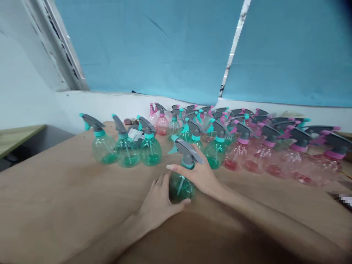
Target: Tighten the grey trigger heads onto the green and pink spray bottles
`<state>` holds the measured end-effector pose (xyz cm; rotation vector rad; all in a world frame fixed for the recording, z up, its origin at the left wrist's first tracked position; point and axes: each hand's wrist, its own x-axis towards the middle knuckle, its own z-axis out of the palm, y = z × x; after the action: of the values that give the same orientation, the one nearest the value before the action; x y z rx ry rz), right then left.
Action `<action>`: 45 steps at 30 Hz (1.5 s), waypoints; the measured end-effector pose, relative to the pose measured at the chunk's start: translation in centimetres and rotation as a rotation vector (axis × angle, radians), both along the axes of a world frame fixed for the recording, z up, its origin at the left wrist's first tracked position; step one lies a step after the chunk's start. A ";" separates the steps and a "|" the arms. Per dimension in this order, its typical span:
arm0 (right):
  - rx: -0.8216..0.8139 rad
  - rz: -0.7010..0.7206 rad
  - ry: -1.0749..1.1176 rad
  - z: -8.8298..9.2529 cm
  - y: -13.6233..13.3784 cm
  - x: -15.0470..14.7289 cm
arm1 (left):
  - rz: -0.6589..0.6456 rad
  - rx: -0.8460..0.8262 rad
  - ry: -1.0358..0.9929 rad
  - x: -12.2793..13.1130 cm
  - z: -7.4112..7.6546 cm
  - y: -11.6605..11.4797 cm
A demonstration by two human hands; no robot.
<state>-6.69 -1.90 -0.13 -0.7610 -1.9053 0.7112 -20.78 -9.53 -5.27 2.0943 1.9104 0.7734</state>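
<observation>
A green see-through spray bottle [181, 187] with a grey and teal trigger head stands near the middle of the table, between my hands. Low around its body, my left hand [158, 200] is wrapped, with the thumb across the front. My right hand [202, 174] grips the neck just under the spray head, its thumb lying over the front and the other fingers partly hidden behind. To the left are three similar green bottles, the nearest being a green spray bottle [150, 150]. Just behind my right hand is another green spray bottle [216, 152].
Several pink spray bottles [236, 154] line the right side, with more green and pink ones behind. A small grey and white packet [136, 135] lies behind the left bottles. A dark flat object [345, 200] is at the right edge. Blue curtains [154, 47] hang behind the wooden table [68, 190].
</observation>
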 end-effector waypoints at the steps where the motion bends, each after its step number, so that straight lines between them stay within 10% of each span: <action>1: 0.015 0.001 -0.030 0.1 0.0 -0.4 | 0.014 0.025 0.022 -0.7 0.1 0.1; 45: -0.015 -0.158 -0.221 -0.9 6.7 -5.3 | 0.055 0.101 -0.241 -3.8 -1.3 1.4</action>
<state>-11.99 4.76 -1.07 -1.0232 -2.0110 0.5624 -24.54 -8.12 -6.61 1.9077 1.8395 1.1005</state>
